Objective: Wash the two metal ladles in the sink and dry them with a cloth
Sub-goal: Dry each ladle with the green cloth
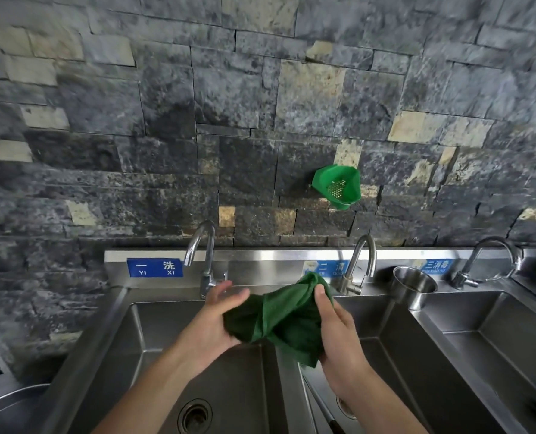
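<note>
Held green cloth bunched between both hands, left hand cupping, right hand pinching, probably readied for drying ladles.

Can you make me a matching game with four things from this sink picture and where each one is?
Things:
1. green cloth
2. green plastic strainer basket
3. round metal cup
4. blue sign with white letters

Places:
A. hanging on the stone wall
B. standing on the sink's rim between the middle and right taps
C. held between the left hand and right hand
D. stuck on the steel back panel beside the left tap

Pairs: 1-C, 2-A, 3-B, 4-D
</note>
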Action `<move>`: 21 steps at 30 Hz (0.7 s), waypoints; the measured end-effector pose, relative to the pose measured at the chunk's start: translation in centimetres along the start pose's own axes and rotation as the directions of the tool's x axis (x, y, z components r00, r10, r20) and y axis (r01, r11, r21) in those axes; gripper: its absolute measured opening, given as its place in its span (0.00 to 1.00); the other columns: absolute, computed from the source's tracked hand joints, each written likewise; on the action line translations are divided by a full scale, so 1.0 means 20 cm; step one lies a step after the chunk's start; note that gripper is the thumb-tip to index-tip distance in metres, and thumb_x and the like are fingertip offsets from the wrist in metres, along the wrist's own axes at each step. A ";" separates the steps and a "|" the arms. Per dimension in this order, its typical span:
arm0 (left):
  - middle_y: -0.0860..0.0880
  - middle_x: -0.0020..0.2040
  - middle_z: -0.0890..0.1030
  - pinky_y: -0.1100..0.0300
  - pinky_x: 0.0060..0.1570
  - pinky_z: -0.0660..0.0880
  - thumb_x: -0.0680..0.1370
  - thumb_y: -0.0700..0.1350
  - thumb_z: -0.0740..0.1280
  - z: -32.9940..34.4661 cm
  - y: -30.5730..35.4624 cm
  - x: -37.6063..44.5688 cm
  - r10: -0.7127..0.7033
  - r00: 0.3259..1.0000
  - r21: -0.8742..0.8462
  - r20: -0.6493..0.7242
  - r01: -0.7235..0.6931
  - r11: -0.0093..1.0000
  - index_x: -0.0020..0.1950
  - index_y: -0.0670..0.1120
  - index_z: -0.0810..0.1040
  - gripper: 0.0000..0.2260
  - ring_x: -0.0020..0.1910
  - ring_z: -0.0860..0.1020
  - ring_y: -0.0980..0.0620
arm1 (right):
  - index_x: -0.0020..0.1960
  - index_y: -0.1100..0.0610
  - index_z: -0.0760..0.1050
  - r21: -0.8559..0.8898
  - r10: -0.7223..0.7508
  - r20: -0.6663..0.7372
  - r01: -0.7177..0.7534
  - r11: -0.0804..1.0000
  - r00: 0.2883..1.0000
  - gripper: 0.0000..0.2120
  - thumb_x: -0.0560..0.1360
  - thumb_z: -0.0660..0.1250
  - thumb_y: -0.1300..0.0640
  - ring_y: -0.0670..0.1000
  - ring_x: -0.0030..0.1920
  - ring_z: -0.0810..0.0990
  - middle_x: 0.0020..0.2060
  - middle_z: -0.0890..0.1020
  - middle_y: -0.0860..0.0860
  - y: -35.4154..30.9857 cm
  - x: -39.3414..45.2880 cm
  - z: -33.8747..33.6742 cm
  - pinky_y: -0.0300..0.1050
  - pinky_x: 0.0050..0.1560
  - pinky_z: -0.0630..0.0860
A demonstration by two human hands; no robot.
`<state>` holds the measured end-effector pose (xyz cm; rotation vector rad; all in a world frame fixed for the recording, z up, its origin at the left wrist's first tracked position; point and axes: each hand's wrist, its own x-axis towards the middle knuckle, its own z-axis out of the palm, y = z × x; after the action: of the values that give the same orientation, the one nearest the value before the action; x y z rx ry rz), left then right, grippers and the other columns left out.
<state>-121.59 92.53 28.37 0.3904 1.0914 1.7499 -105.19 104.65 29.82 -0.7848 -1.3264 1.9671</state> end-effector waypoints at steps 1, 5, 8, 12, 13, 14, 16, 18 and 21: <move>0.43 0.70 0.75 0.42 0.59 0.79 0.71 0.55 0.77 -0.01 -0.01 -0.04 -0.010 0.999 0.209 0.050 -0.001 0.978 0.70 0.56 0.70 0.30 0.64 0.80 0.44 | 0.52 0.53 0.85 -0.137 -0.056 -0.041 0.050 0.989 0.998 0.16 0.83 0.63 0.45 0.51 0.48 0.88 0.46 0.89 0.53 0.01 0.00 0.02 0.48 0.49 0.84; 0.64 0.59 0.72 0.63 0.60 0.70 0.67 0.65 0.76 0.07 -0.03 -0.17 -0.039 0.992 0.713 0.123 -0.060 0.699 0.55 0.68 0.70 0.22 0.58 0.72 0.65 | 0.39 0.55 0.78 -0.589 -0.272 0.055 0.252 0.768 0.961 0.20 0.83 0.61 0.43 0.46 0.35 0.78 0.32 0.81 0.54 0.05 0.00 0.07 0.49 0.42 0.77; 0.57 0.53 0.84 0.63 0.57 0.77 0.71 0.55 0.78 0.04 -0.05 -0.14 0.128 0.987 0.764 0.093 -0.153 0.626 0.54 0.55 0.81 0.14 0.53 0.81 0.62 | 0.32 0.54 0.68 -0.707 -0.325 0.165 0.341 0.619 0.931 0.24 0.83 0.61 0.43 0.43 0.28 0.70 0.25 0.71 0.47 0.06 0.01 0.08 0.43 0.34 0.69; 0.54 0.38 0.82 0.66 0.41 0.74 0.75 0.46 0.75 -0.07 -0.04 -0.13 0.172 0.981 0.809 0.090 -0.172 0.562 0.44 0.44 0.78 0.09 0.38 0.80 0.61 | 0.37 0.58 0.75 -0.804 -0.267 0.293 0.388 0.451 0.918 0.25 0.80 0.62 0.39 0.45 0.32 0.77 0.31 0.80 0.55 0.06 0.07 0.00 0.39 0.39 0.74; 0.54 0.36 0.79 0.66 0.38 0.71 0.75 0.45 0.74 -0.09 -0.04 -0.13 0.176 0.980 0.827 0.094 -0.175 0.534 0.44 0.43 0.76 0.10 0.35 0.77 0.61 | 0.38 0.58 0.77 -0.811 -0.217 0.341 0.403 0.424 0.915 0.26 0.79 0.63 0.36 0.47 0.34 0.79 0.33 0.81 0.55 0.05 0.08 -0.02 0.41 0.40 0.76; 0.52 0.37 0.77 0.65 0.38 0.70 0.75 0.45 0.74 -0.10 -0.05 -0.12 0.169 0.981 0.840 0.093 -0.168 0.516 0.44 0.41 0.75 0.10 0.35 0.75 0.59 | 0.38 0.59 0.77 -0.811 -0.164 0.385 0.417 0.409 0.908 0.28 0.77 0.63 0.34 0.48 0.32 0.78 0.31 0.80 0.55 0.06 0.09 -0.05 0.43 0.39 0.75; 0.50 0.40 0.78 0.59 0.42 0.71 0.75 0.44 0.73 -0.14 -0.06 -0.09 0.148 0.985 0.847 0.085 -0.149 0.510 0.46 0.42 0.75 0.09 0.39 0.76 0.56 | 0.36 0.62 0.76 -0.793 -0.100 0.454 0.452 0.408 0.886 0.30 0.74 0.65 0.34 0.45 0.28 0.69 0.26 0.71 0.52 0.06 0.10 -0.07 0.41 0.32 0.68; 0.52 0.45 0.81 0.58 0.46 0.73 0.74 0.47 0.73 -0.15 -0.09 -0.08 0.094 0.992 0.810 0.087 -0.125 0.572 0.50 0.48 0.76 0.09 0.44 0.78 0.55 | 0.34 0.62 0.75 -0.776 -0.089 0.482 0.472 0.419 0.872 0.29 0.75 0.68 0.36 0.43 0.27 0.65 0.25 0.67 0.48 0.07 0.11 -0.08 0.39 0.30 0.64; 0.56 0.56 0.83 0.58 0.54 0.77 0.66 0.60 0.78 -0.15 -0.18 -0.07 -0.083 0.987 0.736 0.136 -0.044 0.675 0.60 0.59 0.75 0.24 0.56 0.81 0.57 | 0.28 0.55 0.68 -0.784 -0.065 0.494 0.476 0.399 0.867 0.27 0.76 0.69 0.38 0.44 0.25 0.64 0.23 0.66 0.45 0.12 0.13 -0.09 0.40 0.29 0.62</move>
<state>-120.99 90.14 24.13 0.9969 1.6566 1.1457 -105.80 106.97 26.59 -0.5133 -2.6537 1.0196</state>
